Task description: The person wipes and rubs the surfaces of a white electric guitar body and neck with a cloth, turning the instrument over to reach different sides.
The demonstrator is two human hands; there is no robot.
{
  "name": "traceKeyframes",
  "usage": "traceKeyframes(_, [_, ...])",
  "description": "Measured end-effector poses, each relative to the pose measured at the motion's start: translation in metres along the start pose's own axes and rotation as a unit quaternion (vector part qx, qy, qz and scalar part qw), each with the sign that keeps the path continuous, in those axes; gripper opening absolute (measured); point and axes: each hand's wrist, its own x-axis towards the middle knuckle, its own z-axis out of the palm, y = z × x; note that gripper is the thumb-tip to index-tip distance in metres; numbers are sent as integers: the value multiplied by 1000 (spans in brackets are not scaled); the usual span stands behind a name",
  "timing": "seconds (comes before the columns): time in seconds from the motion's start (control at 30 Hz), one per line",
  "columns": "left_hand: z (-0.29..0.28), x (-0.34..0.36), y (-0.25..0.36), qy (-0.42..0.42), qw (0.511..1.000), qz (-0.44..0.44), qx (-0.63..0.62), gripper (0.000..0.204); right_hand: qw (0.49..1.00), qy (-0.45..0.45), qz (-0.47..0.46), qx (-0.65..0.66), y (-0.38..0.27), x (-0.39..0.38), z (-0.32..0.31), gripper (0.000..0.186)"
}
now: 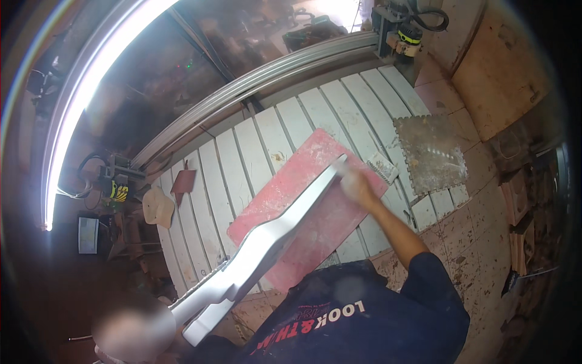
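My right hand [357, 186], partly smeared, is closed on the far end of a long white piece [267, 236] with wavy, stepped edges. The piece slants from upper right to lower left over a pink, dusty board [318, 148] on a slatted work bed [245, 164]. My left hand [130, 332] appears only as a blurred skin-toned patch at the piece's near end; its fingers cannot be made out. A small white toothed object [382, 168] lies at the board's right edge.
A metal rail [254, 79] crosses behind the bed, with tool heads [407, 39] at its ends. A grey interlocking mat [430, 155] lies on the right. A beige shaped piece [156, 205] and red-brown sheet [183, 181] lie left. Wooden boards [494, 91] stand at right.
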Motion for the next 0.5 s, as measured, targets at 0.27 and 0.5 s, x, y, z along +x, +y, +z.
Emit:
traceKeyframes(0.27, [-17,9,-5,2,1000,13,-9,23,994,-16,-71,80,-58,-2,9,53])
traceKeyframes(0.5, [-28,5,-2,8,1000,13,-25,25,998,36,-45,-1,-58,7,16,54])
